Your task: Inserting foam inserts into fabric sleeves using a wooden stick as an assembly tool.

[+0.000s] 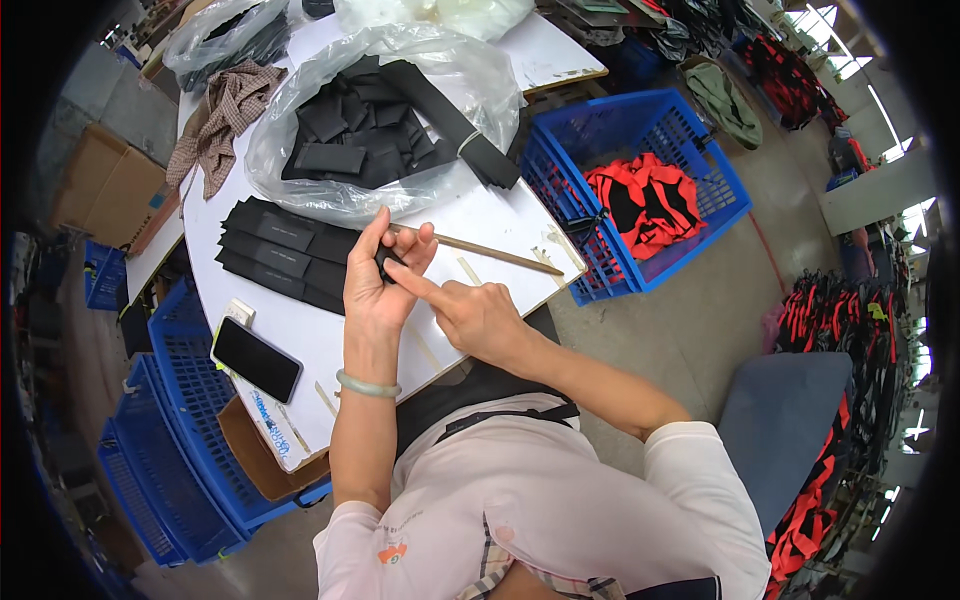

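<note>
My left hand is palm up over the table edge, fingers half curled around a small black fabric piece. My right hand comes in from the right. Its index finger is stretched out to the black piece in my left palm, and its other fingers are curled in. A thin brown stick runs rightward from behind my left fingers; whether they grip it, I cannot tell. Left of my hands lie overlapping stacks of black fabric strips. Beyond is a clear plastic bag with black fabric pieces in it.
A phone lies on the white table at the near left. On the right stands a blue basket with red and black fabric. More blue crates stand left of the table. A checked cloth lies at the far left.
</note>
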`<state>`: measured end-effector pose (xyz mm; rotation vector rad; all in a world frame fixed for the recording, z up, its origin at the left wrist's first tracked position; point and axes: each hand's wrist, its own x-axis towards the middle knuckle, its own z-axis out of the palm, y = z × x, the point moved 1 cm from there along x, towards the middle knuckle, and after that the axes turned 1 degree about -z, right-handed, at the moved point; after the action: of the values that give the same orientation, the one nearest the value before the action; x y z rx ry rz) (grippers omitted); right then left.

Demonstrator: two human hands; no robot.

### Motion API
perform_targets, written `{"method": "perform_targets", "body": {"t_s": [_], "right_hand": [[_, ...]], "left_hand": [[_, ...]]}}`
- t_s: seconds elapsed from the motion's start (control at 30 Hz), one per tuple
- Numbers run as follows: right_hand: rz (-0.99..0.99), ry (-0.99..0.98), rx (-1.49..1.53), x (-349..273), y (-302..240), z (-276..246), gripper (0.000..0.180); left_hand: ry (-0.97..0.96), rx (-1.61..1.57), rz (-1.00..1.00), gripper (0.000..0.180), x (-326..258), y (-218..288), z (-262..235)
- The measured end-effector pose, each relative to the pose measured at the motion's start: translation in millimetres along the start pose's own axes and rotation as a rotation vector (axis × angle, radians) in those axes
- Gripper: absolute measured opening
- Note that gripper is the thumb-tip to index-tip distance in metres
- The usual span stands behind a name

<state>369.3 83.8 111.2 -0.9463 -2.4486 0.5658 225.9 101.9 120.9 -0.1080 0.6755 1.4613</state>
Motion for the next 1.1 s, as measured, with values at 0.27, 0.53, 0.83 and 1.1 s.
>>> {"method": "perform_targets", "body": {"t_s": [0.27,0.53,0.83,1.1], "right_hand": [[0.074,-0.017,-0.068,0.0,-3.5,22.8,0.062],[0.057,-0.259,0.075,12.5,5.9,0.6,0.066],[0.101,0.001,0.012,7.8,-0.1,11.5,0.061],[0.082,-0.182,-0.132,3.0,15.2,20.2,0.051]], "left_hand": [[-0.004,0.113,0.076,0.033,7.8,-14.3,-15.0],[-0.106,-0.003,-0.055,0.042,4.3,-4.5,-14.8],[0.074,-0.139,0.061,0.035,3.2,-7.2,-7.0],[-0.017,0.001,0.12,0.031,17.4,-21.6,-37.5]]}}
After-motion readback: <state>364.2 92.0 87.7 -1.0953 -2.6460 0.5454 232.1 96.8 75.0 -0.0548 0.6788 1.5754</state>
